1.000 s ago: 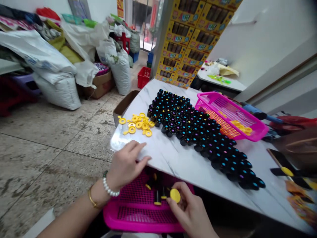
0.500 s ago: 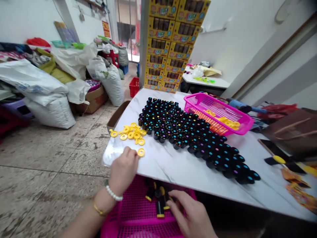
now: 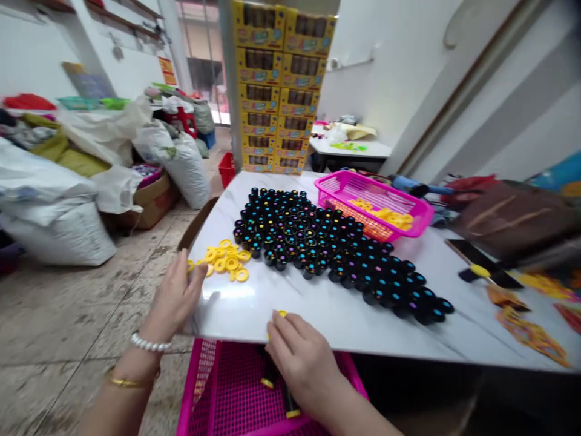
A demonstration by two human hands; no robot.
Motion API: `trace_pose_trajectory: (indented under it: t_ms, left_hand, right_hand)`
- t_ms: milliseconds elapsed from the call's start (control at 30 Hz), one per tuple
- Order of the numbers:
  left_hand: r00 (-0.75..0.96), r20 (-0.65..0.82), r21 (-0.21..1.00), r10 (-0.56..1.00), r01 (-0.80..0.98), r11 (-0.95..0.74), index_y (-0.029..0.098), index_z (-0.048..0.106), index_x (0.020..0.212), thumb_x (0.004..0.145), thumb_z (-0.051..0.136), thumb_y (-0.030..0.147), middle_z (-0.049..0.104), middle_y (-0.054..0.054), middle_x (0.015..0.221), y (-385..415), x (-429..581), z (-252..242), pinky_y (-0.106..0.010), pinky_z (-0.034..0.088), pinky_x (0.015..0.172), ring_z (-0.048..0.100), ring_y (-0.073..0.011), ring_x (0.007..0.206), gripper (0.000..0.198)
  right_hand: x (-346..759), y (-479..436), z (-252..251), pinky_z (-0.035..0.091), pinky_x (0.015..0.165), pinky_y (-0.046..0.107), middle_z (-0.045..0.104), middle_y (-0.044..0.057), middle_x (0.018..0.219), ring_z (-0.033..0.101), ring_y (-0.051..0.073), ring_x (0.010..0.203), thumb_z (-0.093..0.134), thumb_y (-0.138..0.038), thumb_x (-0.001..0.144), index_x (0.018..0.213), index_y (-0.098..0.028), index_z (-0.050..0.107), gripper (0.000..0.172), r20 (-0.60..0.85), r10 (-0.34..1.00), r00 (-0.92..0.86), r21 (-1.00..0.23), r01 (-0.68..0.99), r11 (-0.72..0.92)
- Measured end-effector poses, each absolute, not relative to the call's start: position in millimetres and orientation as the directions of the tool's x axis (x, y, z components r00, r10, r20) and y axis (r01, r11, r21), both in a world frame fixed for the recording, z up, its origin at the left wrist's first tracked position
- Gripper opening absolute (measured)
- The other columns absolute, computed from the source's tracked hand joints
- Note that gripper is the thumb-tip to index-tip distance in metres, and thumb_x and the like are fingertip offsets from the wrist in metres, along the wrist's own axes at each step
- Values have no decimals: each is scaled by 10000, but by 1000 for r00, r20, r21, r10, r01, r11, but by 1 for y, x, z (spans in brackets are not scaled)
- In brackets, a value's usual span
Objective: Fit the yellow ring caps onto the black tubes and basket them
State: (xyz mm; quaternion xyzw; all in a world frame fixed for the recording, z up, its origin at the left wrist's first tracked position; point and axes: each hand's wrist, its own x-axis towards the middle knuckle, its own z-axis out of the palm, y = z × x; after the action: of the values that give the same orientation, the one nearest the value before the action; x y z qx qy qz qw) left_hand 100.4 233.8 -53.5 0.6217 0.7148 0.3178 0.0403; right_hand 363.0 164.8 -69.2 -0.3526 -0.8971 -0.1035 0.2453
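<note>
My left hand [image 3: 175, 297] rests at the near left corner of the white marble table [image 3: 345, 315], fingers stretched out, fingertips beside a pile of yellow ring caps [image 3: 224, 261]. My right hand [image 3: 302, 357] lies at the table's near edge with its fingers closed on a small yellow cap [image 3: 282, 313]. A pink basket [image 3: 245, 399] below the table edge holds a few black tubes with yellow ends [image 3: 269, 378]. A big cluster of black tubes [image 3: 327, 248] stands upright across the middle of the table.
A second pink basket [image 3: 374, 206] with yellow caps sits at the table's far side. Stacked yellow cartons [image 3: 276, 91] rise behind. White sacks [image 3: 59, 224] and a cardboard box [image 3: 152, 200] crowd the floor on the left. A dark bag [image 3: 512, 218] and a phone [image 3: 469, 254] lie on the right.
The view swung right and up. My left hand slid left from the table edge toward the yellow rings. My right hand rose from the lower basket to the table's edge with a yellow cap.
</note>
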Motion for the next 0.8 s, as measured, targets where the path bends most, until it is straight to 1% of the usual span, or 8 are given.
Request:
trace_pose_trajectory:
  t_ms: [100,200,333,400,500,600,700,800]
  left_hand:
    - [-108,257,478,960,878,-29,-23,286,1411,916,270,564,363,-249,1431,236,114,-67,-488,257,1125,329,-337,1345,767]
    - [-65,430,460,900,874,-157,21,296,1415,905,364,542,329,-228,1456,225,144,-64,-485,254,1130,297,-325,1362,732]
    - [11,607,445,795,824,-352,121,503,1259,872,535,428,515,-166,1262,218,197,-46,-452,381,1043,468,-285,1209,495]
    - [127,535,484,835,764,-426,148,548,1178,876,553,374,604,-112,1048,223,226,-42,-385,489,888,579,-231,994,377]
    - [237,403,500,884,751,-430,138,579,1107,839,608,404,627,-81,896,238,263,-44,-337,516,739,604,-206,808,379]
    - [265,336,470,904,785,-404,128,614,1033,817,626,427,639,-77,843,251,282,-49,-327,500,727,604,-204,775,369]
    - [260,321,465,911,794,-391,127,618,1027,838,599,382,645,-74,838,258,286,-50,-319,481,733,602,-196,776,318]
    - [246,305,501,920,780,-374,130,618,1000,843,584,339,637,-65,824,260,283,-49,-316,469,721,594,-191,774,264]
  right_hand:
    - [362,160,-66,540,774,383,650,204,1083,603,270,925,475,-106,893,1026,-52,648,224,460,576,-676,39,663,748]
    - [372,159,-55,541,715,328,665,142,970,611,218,841,471,-114,902,924,-119,657,187,453,605,-655,-127,624,771]
    - [402,163,-42,519,735,291,638,87,914,610,183,842,531,-131,884,913,-178,675,154,549,781,-299,-505,626,595]
    - [419,166,-39,510,725,294,641,68,883,616,185,826,575,-177,870,897,-194,679,108,510,855,-93,-655,602,456]
    - [436,174,-41,510,641,266,676,47,828,638,174,735,597,-274,866,884,-198,671,108,347,929,129,-833,497,242]
    - [439,188,-46,529,640,264,709,79,942,668,175,720,589,-339,859,891,-180,663,178,228,952,204,-911,390,135]
    - [435,207,-46,530,590,255,687,114,1106,687,157,645,563,-348,858,855,-168,646,199,139,986,95,-931,352,97]
    - [432,220,-42,523,580,255,709,99,1064,679,140,556,555,-317,853,831,-173,645,171,92,996,14,-909,408,78]
